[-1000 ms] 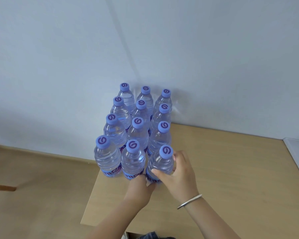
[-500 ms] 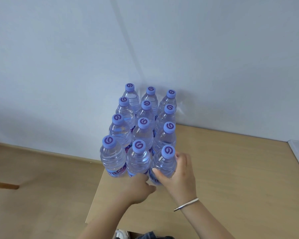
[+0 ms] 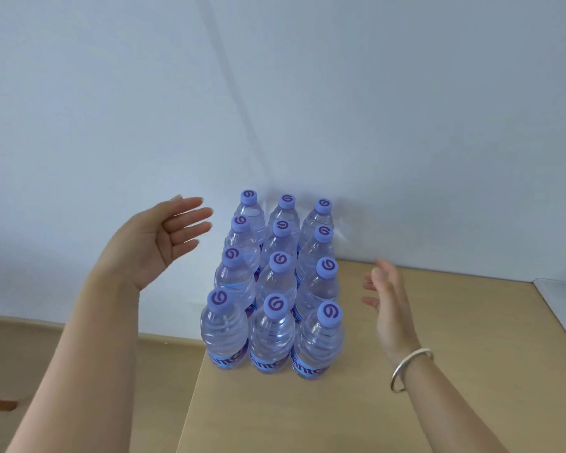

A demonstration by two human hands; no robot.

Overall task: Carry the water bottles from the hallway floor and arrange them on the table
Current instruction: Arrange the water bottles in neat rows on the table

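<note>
Several clear water bottles (image 3: 276,286) with purple caps stand upright in three tight rows at the left back corner of the light wooden table (image 3: 389,387), against the wall. My left hand (image 3: 157,240) is raised to the left of the group, fingers straight, palm facing the bottles, touching nothing. My right hand (image 3: 389,305) hovers to the right of the group, fingers relaxed and spread, empty, with a silver bangle (image 3: 410,369) on the wrist. Neither hand touches a bottle.
A pale blue-white wall (image 3: 307,109) rises right behind the bottles. The table's left edge (image 3: 193,397) drops to a tan floor (image 3: 79,371). A white object's edge (image 3: 562,308) lies at the table's far right.
Both hands let go of the front bottles and pulled apart, the left rising to the left side, the right moving to the right. The bottles stand still.
</note>
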